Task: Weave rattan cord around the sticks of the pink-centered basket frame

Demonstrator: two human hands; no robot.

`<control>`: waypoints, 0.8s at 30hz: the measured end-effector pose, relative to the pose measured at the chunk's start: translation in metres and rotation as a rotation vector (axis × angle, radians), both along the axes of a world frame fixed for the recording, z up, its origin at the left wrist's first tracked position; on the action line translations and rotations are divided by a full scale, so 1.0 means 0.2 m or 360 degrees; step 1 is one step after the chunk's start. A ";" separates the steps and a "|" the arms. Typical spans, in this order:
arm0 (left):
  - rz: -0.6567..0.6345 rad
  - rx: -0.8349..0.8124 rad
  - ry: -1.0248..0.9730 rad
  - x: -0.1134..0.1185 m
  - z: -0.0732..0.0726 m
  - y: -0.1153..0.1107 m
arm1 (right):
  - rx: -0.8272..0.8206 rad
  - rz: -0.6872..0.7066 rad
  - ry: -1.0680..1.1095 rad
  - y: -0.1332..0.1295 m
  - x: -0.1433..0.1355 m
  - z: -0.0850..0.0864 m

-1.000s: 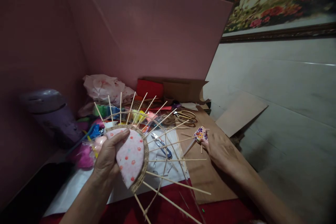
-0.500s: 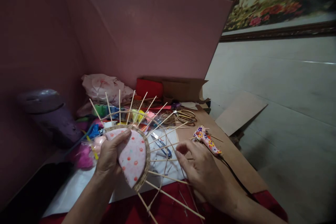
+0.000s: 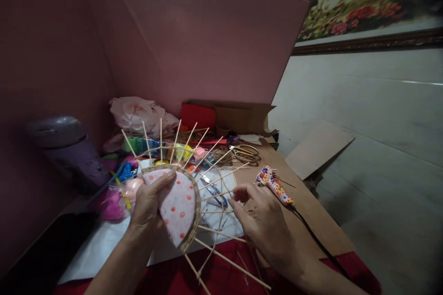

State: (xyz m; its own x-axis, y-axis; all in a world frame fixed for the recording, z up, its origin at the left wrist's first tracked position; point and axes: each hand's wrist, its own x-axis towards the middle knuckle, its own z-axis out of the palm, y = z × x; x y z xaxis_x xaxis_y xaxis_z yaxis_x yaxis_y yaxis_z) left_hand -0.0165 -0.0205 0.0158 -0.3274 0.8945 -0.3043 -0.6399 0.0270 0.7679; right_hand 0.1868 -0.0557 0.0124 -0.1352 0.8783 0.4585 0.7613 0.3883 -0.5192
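My left hand (image 3: 147, 205) grips a half-round base (image 3: 178, 205) covered in white cloth with red flowers, its thumb pressed on the face. Braided twine edges the curved rim. Thin wooden sticks (image 3: 231, 264) fan out from that rim like rays. A strand of twine (image 3: 219, 221) crosses the sticks in an arc partway along them. At the right side of the fan, my right hand (image 3: 265, 223) is closed, thumb and forefinger pinched by the stick ends, on what looks like the loose twine. Its other fingers are curled and partly hidden.
A flower-patterned glue gun (image 3: 275, 186) with a black cord lies right of my right hand. Blue-handled scissors (image 3: 214, 191) rest on white paper behind the sticks. Bags of coloured clay (image 3: 116, 203), a purple bottle (image 3: 71, 152) and a twine coil (image 3: 245, 154) surround the work.
The half-round base and my left hand have shifted slightly right in view, along with the whole scene. Both hands keep nearly the same pose.
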 end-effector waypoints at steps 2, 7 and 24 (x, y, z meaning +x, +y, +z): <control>0.0006 -0.0002 -0.0007 0.00 0.00 0.00 | 0.0004 -0.0003 -0.0009 0.00 -0.01 -0.01; 0.0003 0.0004 -0.0009 0.00 0.00 0.00 | 0.0085 0.0064 -0.0017 0.00 -0.02 -0.01; -0.0039 -0.0047 0.0030 0.01 0.01 -0.01 | 0.0154 0.0100 -0.0021 -0.03 -0.01 0.00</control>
